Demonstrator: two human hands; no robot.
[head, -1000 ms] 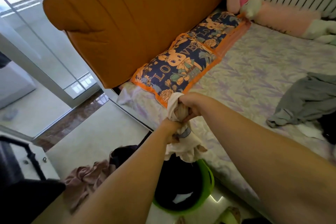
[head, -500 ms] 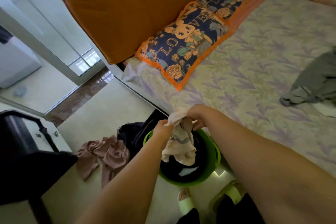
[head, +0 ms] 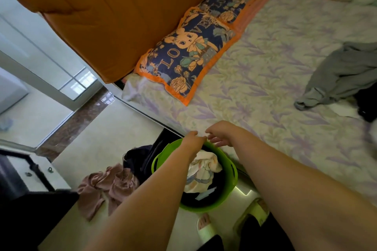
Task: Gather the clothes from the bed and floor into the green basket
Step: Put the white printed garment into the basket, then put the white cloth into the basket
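The green basket (head: 231, 185) stands on the floor against the bed's side. Inside it a cream printed garment (head: 202, 171) lies on top of dark clothes. My left hand (head: 193, 138) and my right hand (head: 221, 133) hover just above the basket's far rim, both empty with fingers apart. A dusty pink garment (head: 106, 187) lies crumpled on the floor left of the basket, and a dark garment (head: 138, 159) sits between them. On the bed at the right lie a grey garment (head: 342, 73) and a black one (head: 367, 102).
The bed (head: 265, 79) has a lilac leaf-print sheet, a navy and orange pillow (head: 187, 55) and an orange headboard (head: 114, 16). A dark stand (head: 24, 175) is at the lower left. My slippered feet (head: 206, 228) stand beside the basket. A glass door is at the left.
Both hands carried the cream garment down from over the bed edge to the basket and let it go; it now lies in the basket and my hands are empty.
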